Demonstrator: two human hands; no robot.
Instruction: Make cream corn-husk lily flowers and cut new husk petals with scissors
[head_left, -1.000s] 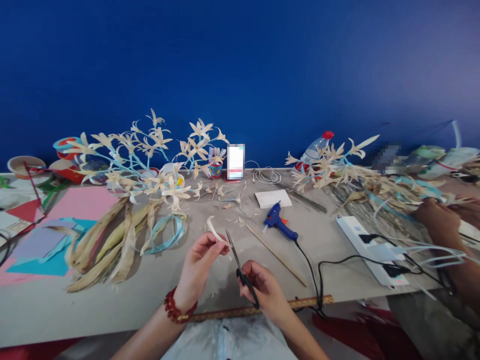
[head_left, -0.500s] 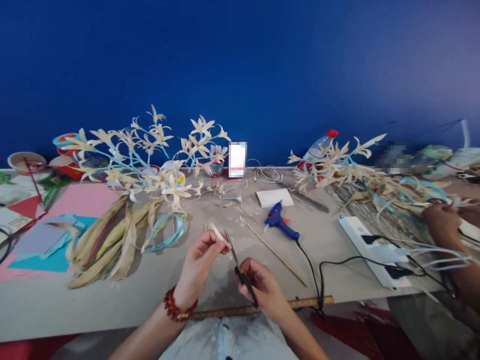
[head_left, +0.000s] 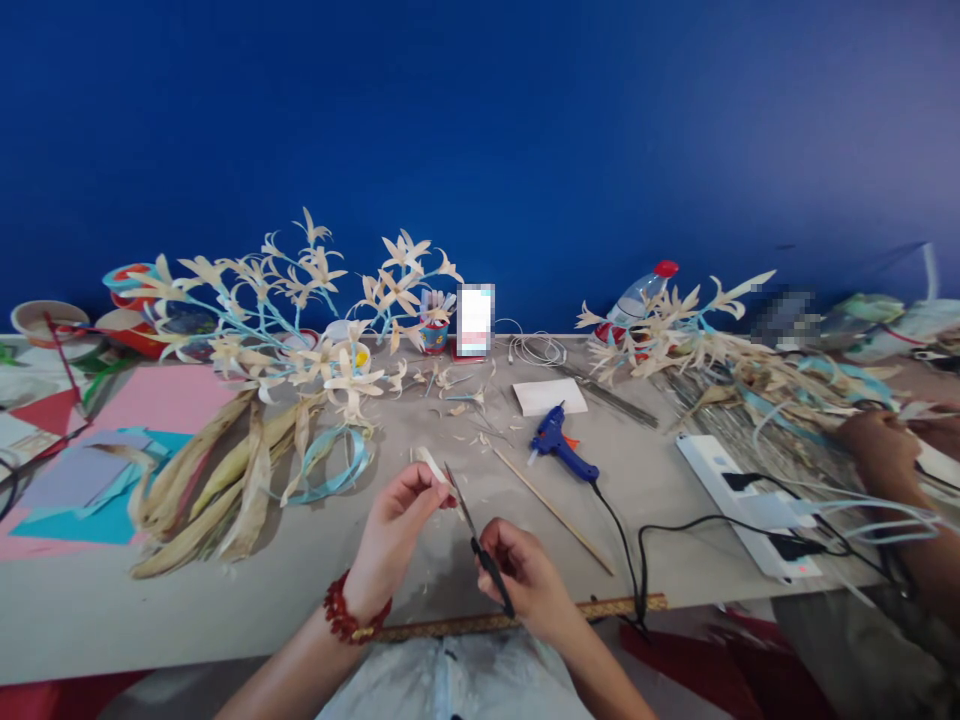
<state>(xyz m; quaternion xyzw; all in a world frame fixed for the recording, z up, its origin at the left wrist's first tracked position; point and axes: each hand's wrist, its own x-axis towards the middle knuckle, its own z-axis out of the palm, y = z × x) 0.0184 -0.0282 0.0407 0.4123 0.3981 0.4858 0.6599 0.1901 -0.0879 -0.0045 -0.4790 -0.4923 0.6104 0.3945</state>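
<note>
Between thumb and fingers, my left hand (head_left: pixel 409 510) pinches a pale strip of corn husk (head_left: pixel 430 461) above the table. A beaded red bracelet (head_left: pixel 346 608) circles that wrist. My right hand (head_left: pixel 525 572) is closed on black-handled scissors (head_left: pixel 491 572), with fingers at the handle loops. The blades point up and left, close beside the strip; I cannot tell whether they touch it. Small pale scraps (head_left: pixel 484 438) lie on the table beyond my hands. To the right of the scissors rests a thin wooden stick (head_left: pixel 555 510).
A blue glue gun (head_left: pixel 559 445) with a black cord lies right of centre, near a white power strip (head_left: pixel 739 505). Dried husks (head_left: pixel 247 490) and coloured paper (head_left: pixel 82 480) lie left. Husk flowers (head_left: pixel 259 280) stand behind. At far right is another person's hand (head_left: pixel 874 450).
My left hand has shifted slightly left with the husk strip. The scissors remain in my right hand, nearly in place, their tips slightly further left.
</note>
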